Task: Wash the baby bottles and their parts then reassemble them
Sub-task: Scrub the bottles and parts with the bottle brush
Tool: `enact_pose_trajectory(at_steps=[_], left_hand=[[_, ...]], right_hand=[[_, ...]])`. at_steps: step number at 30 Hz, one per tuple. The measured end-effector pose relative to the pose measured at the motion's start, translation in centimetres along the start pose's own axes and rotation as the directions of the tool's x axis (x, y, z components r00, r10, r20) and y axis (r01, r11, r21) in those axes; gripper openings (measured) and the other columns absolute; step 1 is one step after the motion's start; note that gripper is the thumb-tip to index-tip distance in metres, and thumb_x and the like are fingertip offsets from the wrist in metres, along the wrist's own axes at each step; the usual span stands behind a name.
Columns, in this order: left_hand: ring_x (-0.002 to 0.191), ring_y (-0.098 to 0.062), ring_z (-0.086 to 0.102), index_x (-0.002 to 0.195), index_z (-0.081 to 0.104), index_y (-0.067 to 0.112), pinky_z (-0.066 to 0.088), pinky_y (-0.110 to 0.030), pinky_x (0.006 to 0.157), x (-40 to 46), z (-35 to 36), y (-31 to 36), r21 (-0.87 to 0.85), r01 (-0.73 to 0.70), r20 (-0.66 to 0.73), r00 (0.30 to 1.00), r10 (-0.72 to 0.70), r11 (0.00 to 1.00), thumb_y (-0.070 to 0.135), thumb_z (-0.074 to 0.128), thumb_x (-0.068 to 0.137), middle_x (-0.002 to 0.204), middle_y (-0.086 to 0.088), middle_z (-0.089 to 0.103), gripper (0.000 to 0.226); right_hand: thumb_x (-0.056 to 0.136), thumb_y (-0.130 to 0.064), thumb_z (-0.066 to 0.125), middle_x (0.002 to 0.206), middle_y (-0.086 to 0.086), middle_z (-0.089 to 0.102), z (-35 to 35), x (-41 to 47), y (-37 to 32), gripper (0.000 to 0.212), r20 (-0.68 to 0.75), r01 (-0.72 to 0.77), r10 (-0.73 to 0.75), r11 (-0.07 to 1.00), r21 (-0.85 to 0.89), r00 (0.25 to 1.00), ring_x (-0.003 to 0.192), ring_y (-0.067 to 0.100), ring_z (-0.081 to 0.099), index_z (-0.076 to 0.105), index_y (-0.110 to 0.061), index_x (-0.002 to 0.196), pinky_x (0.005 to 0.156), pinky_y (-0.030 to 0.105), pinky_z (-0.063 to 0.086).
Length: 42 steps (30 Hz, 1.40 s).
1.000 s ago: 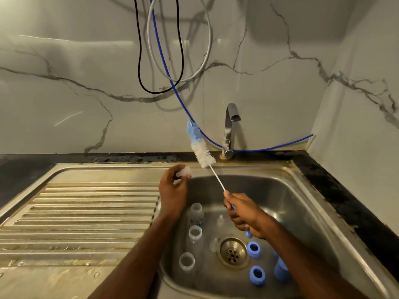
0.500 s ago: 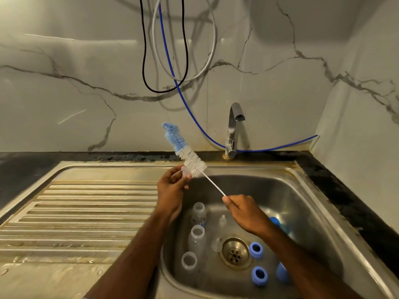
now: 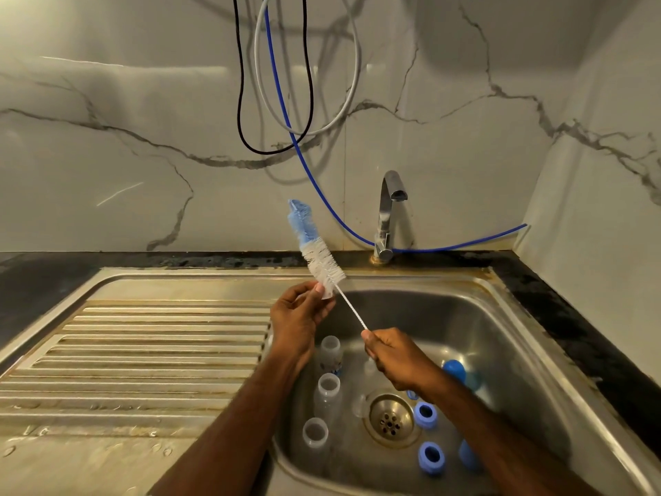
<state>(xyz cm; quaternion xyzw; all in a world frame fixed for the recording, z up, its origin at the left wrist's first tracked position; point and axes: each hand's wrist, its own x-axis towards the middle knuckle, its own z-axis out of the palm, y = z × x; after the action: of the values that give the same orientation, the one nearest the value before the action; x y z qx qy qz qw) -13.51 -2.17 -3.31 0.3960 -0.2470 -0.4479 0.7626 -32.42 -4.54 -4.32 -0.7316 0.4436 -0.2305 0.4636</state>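
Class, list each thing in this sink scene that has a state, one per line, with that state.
Tap: off, no water running.
Bottle brush: held up, tilted, over the sink.
Left hand: pinches a small clear part at the bristles.
Right hand: grips the brush's wire handle.
Three bottles: uncapped, in the basin.
Blue rings: off the bottles.

A bottle brush, white-bristled with a blue tip, is held tilted above the sink basin, its thin wire stem slanting down to the right, and a small clear part is pinched against its lower bristles. Three clear, uncapped bottles are stood in a row on the basin floor left of the drain, with blue rings lying to its right.
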Motion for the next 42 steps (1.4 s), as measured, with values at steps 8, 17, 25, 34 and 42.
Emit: enact_pose_trajectory(at_steps=[8, 17, 25, 34, 42], left_hand=[[0.092, -0.032, 0.075, 0.111, 0.068, -0.001, 0.064, -0.037, 0.079, -0.1, 0.0, -0.2, 0.093, -0.016, 0.040, 0.999, 0.012, 0.996, 0.017, 0.075, 0.081, 0.100, -0.021, 0.075, 0.036], [0.078, -0.024, 0.073, 0.104, 0.071, 0.000, 0.063, -0.033, 0.073, 0.1, -0.1, -0.4, 0.122, -0.034, -0.052, 0.998, 0.041, 0.992, 0.018, 0.079, 0.075, 0.089, -0.015, 0.076, 0.035], [0.096, -0.021, 0.075, 0.103, 0.073, 0.013, 0.061, -0.038, 0.083, 1.7, -2.7, 0.9, 0.199, -0.084, -0.207, 0.970, 0.126, 0.976, 0.012, 0.076, 0.085, 0.098, -0.005, 0.078, 0.019], [0.088, -0.013, 0.075, 0.098, 0.073, 0.024, 0.059, -0.021, 0.072, 1.6, -1.9, -0.5, 0.538, -0.249, 0.094, 0.967, 0.236, 0.806, 0.014, 0.080, 0.083, 0.092, 0.004, 0.078, 0.019], [0.091, -0.027, 0.075, 0.107, 0.072, 0.005, 0.063, -0.036, 0.078, 2.2, -3.7, 2.5, 0.157, -0.062, -0.103, 0.992, 0.078, 0.986, 0.013, 0.079, 0.079, 0.098, -0.013, 0.077, 0.030]], right_hand=[[0.106, -0.048, 0.038, 0.054, -0.006, 0.034, 0.2, -0.5, -0.8, 0.042, 0.133, -0.154, 0.125, 0.957, 0.245, 0.983, 0.043, 0.009, 0.023, 0.048, -0.019, 0.077, 0.039, 0.022, 0.017], [0.106, -0.042, 0.041, 0.050, -0.008, 0.043, -0.6, 0.4, -0.1, 0.045, -0.061, -0.020, 0.016, 0.998, -0.055, 0.998, 0.039, 0.002, 0.036, 0.049, -0.021, 0.068, 0.043, 0.020, 0.029], [0.105, -0.046, 0.039, 0.053, -0.005, 0.046, -1.0, 1.1, 1.3, 0.052, -0.005, 0.120, -0.135, 0.892, -0.436, 0.991, 0.049, 0.004, 0.042, 0.045, -0.022, 0.060, 0.056, 0.029, 0.038], [0.106, -0.046, 0.036, 0.062, -0.005, 0.053, -1.3, 1.2, 1.6, 0.046, -0.101, 0.133, -0.211, 0.855, -0.502, 0.972, 0.060, 0.008, 0.050, 0.049, -0.026, 0.067, 0.058, 0.027, 0.040], [0.105, -0.045, 0.039, 0.056, -0.003, 0.050, -4.0, 1.2, 1.7, 0.047, -0.051, 0.181, -0.259, 0.789, -0.588, 0.965, 0.054, 0.012, 0.049, 0.048, -0.021, 0.066, 0.056, 0.032, 0.040]])
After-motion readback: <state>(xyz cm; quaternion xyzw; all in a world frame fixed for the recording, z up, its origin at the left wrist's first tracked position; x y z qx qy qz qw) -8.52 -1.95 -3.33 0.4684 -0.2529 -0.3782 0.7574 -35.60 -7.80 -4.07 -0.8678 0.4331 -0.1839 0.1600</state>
